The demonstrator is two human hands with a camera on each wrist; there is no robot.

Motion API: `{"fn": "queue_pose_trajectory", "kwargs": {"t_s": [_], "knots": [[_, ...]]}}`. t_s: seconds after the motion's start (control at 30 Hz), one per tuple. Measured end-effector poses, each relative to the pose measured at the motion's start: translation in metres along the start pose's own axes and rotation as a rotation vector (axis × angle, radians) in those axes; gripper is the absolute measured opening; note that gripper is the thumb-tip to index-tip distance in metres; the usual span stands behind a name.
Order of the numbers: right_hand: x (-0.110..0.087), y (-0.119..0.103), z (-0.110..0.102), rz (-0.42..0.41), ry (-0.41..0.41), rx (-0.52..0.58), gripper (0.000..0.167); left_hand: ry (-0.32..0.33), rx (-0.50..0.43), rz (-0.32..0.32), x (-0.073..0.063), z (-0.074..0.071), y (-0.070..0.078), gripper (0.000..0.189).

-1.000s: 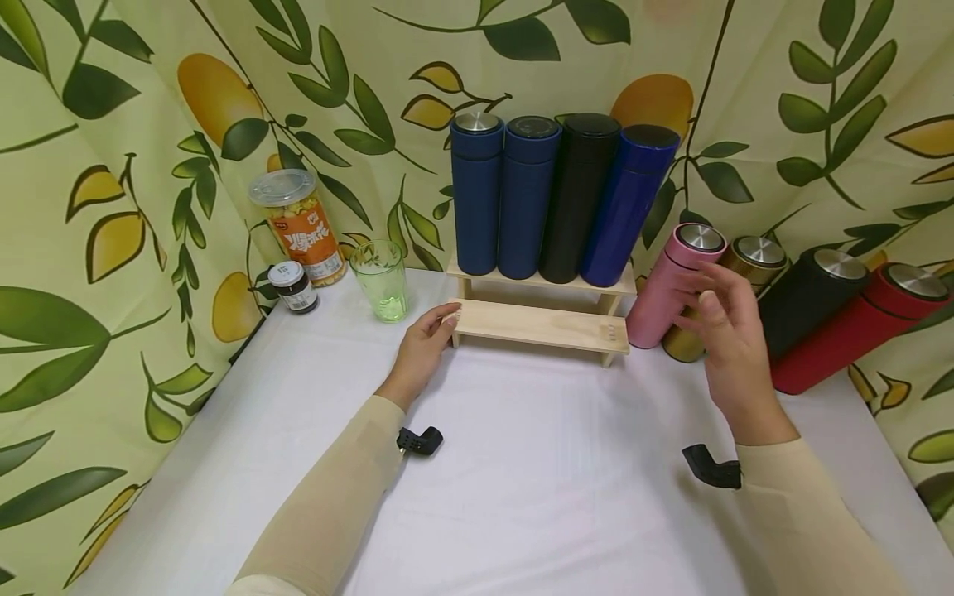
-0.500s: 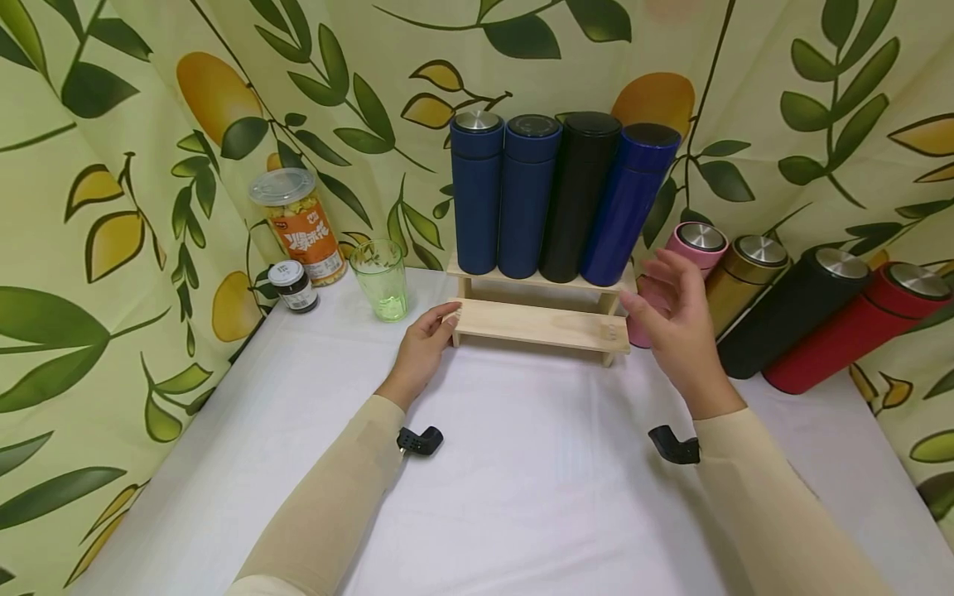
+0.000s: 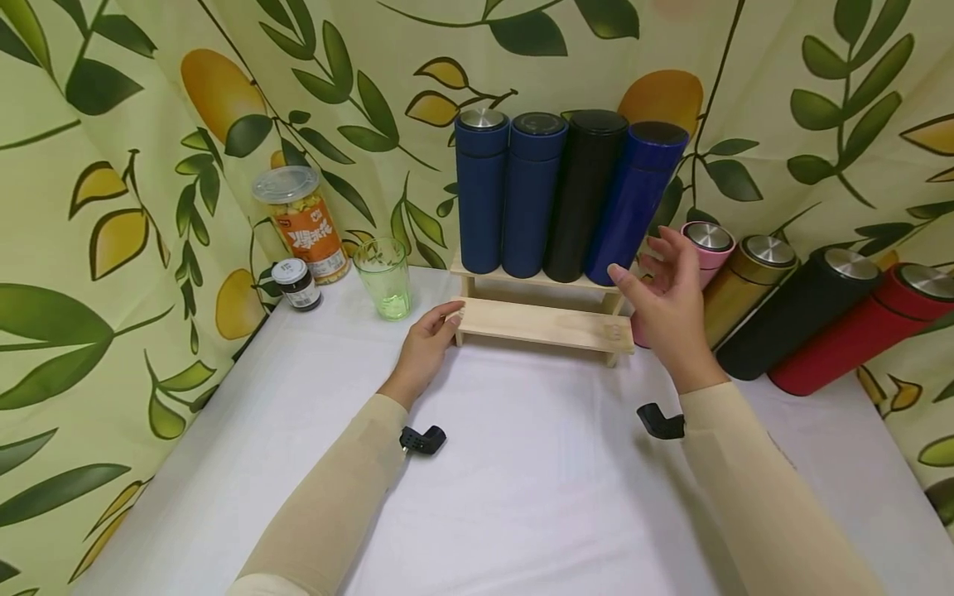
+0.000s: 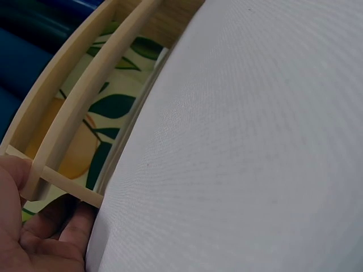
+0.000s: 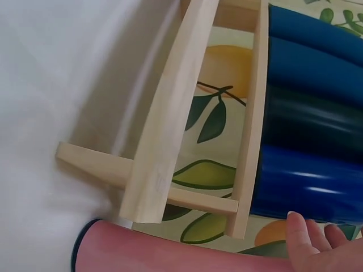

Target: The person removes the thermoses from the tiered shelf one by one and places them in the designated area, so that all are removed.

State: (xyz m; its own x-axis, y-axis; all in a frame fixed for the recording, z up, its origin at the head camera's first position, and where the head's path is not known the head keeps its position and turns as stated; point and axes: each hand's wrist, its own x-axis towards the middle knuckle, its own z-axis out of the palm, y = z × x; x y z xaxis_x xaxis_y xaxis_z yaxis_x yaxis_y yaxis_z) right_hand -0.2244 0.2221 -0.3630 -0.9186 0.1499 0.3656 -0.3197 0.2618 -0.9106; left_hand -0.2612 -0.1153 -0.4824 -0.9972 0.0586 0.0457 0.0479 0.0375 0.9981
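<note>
Clearly, the glossy blue bottle (image 3: 637, 203) stands upright on the wooden stand (image 3: 544, 324), upper right end, just beside the nearer, loosely spread right hand (image 3: 671, 319); the left hand (image 3: 425, 352) pinches the lower left corner.

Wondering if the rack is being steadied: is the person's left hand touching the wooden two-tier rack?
Touching. The left wrist view shows it: the left hand has its thumb on one end of the wooden two-tier rack.
</note>
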Motion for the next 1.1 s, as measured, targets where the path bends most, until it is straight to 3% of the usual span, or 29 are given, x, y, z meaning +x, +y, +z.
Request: {"fn": "queue_pose_trajectory", "kwargs": {"t_s": [0.4,0.63,1.1], "knots": [[0.025,0.001,0.014,0.010,0.056,-0.014,0.091,-0.008,-0.024,-0.008,0.000,0.000,0.000,0.035],[0.038,0.001,0.022,0.001,0.086,-0.021,0.085,-0.006,-0.003,-0.004,0.001,-0.001,-0.002,0.035],[0.049,-0.002,0.025,0.108,0.112,-0.103,0.084,-0.004,0.005,-0.003,0.001,-0.001,-0.001,0.034]]}}
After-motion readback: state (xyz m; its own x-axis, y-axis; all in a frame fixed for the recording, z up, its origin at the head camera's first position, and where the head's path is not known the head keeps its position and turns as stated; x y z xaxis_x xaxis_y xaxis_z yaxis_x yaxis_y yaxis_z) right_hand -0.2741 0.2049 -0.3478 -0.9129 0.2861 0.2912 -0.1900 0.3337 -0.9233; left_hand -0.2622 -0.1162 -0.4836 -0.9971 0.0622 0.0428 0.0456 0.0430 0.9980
